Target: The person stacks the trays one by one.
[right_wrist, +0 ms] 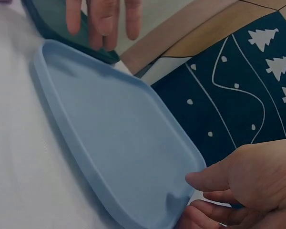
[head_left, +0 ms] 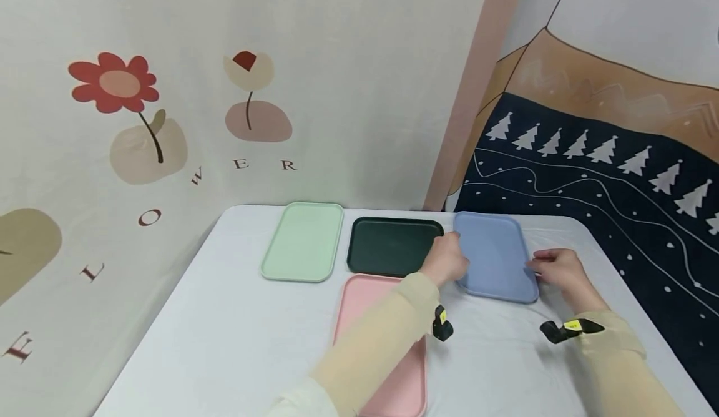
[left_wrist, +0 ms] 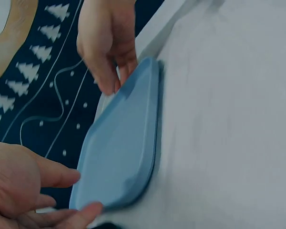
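A blue tray (head_left: pixel 494 258) lies at the back right of the white table, between both hands. My right hand (head_left: pixel 562 271) pinches its right edge; in the right wrist view the thumb (right_wrist: pixel 205 179) is on the rim and the other fingers are bent lower at the edge. At the tray's left edge is my left hand (head_left: pixel 447 259). Its fingers (right_wrist: pixel 132 21) hang loose and spread in the right wrist view, beyond the rim. A dark green tray (head_left: pixel 393 245) lies just left of the blue one, partly overlapped by my left hand.
A light green tray (head_left: pixel 303 242) lies at the back left. In front of the dark green tray is a pink tray (head_left: pixel 407 373), partly hidden under my left sleeve. A printed cloth (head_left: pixel 365 92) hangs behind the table (head_left: pixel 224 342), with a dark tree-patterned cloth (head_left: pixel 646 205) to the right.
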Action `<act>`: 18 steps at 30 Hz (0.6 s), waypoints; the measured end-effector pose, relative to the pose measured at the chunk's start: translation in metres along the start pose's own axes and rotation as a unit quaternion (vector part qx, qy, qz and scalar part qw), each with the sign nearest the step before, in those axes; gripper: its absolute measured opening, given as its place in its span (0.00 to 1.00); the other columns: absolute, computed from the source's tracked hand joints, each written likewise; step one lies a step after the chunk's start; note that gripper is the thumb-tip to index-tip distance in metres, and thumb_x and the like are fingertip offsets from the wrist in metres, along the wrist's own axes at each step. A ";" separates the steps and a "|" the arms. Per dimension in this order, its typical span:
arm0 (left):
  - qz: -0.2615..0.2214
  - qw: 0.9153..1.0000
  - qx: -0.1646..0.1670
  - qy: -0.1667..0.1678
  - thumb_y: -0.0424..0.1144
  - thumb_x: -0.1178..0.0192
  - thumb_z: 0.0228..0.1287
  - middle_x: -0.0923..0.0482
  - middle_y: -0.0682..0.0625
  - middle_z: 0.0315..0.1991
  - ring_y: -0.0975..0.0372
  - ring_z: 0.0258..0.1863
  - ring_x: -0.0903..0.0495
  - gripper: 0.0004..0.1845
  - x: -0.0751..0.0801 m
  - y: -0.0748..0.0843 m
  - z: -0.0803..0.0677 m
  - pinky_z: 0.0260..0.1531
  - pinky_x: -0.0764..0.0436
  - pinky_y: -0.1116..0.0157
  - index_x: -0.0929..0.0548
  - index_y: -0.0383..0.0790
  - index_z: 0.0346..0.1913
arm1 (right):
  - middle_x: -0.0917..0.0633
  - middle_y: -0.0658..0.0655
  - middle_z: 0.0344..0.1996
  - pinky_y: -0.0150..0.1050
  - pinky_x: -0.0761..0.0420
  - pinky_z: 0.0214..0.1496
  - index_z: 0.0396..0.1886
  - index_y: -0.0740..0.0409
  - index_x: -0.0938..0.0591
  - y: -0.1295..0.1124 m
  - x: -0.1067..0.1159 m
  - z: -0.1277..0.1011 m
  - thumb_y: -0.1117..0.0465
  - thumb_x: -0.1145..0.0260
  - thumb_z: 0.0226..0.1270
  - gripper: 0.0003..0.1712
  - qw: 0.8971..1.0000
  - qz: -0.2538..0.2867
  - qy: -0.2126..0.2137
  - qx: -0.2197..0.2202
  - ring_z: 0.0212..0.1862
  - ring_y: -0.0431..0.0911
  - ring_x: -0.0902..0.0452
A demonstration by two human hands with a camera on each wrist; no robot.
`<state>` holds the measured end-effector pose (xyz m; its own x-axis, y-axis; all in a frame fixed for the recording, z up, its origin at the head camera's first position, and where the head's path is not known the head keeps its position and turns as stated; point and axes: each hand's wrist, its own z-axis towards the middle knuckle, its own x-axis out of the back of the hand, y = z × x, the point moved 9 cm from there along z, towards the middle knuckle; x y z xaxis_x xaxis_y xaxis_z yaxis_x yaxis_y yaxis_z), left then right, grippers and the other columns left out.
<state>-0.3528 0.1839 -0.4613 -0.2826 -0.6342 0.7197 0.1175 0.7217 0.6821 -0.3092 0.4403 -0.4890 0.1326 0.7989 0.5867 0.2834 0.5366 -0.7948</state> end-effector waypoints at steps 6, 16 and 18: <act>0.004 0.999 0.028 -0.020 0.30 0.34 0.70 0.21 0.48 0.35 0.58 0.27 0.25 0.02 -0.012 0.004 -0.001 0.24 0.24 0.63 0.18 0.38 0.40 | 0.17 0.77 0.49 0.35 0.14 0.33 0.60 0.86 0.25 0.005 0.000 0.003 0.67 0.34 0.70 0.27 1.000 -0.022 0.006 0.001 0.35 0.42 0.17; 0.021 1.000 0.017 -0.013 0.27 0.34 0.69 0.22 0.47 0.29 0.58 0.22 0.24 0.05 -0.021 0.002 0.006 0.19 0.23 0.62 0.17 0.38 0.41 | 0.16 0.71 0.41 0.34 0.19 0.30 0.53 0.84 0.21 0.001 -0.001 0.006 0.70 0.36 0.67 0.20 0.998 -0.053 0.027 0.011 0.35 0.48 0.20; 0.024 1.000 0.013 -0.008 0.27 0.33 0.68 0.21 0.47 0.32 0.59 0.25 0.23 0.08 -0.020 0.003 0.007 0.22 0.22 0.63 0.17 0.38 0.47 | 0.16 0.71 0.40 0.34 0.19 0.30 0.53 0.83 0.20 0.001 0.000 0.006 0.70 0.36 0.67 0.20 0.998 -0.055 0.035 0.012 0.36 0.49 0.20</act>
<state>-0.3531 0.2007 -0.4749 -0.2923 -0.5937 0.7497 0.1071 0.7587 0.6426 -0.3149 0.4421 -0.4908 0.1682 0.7145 0.6792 0.2763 0.6272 -0.7282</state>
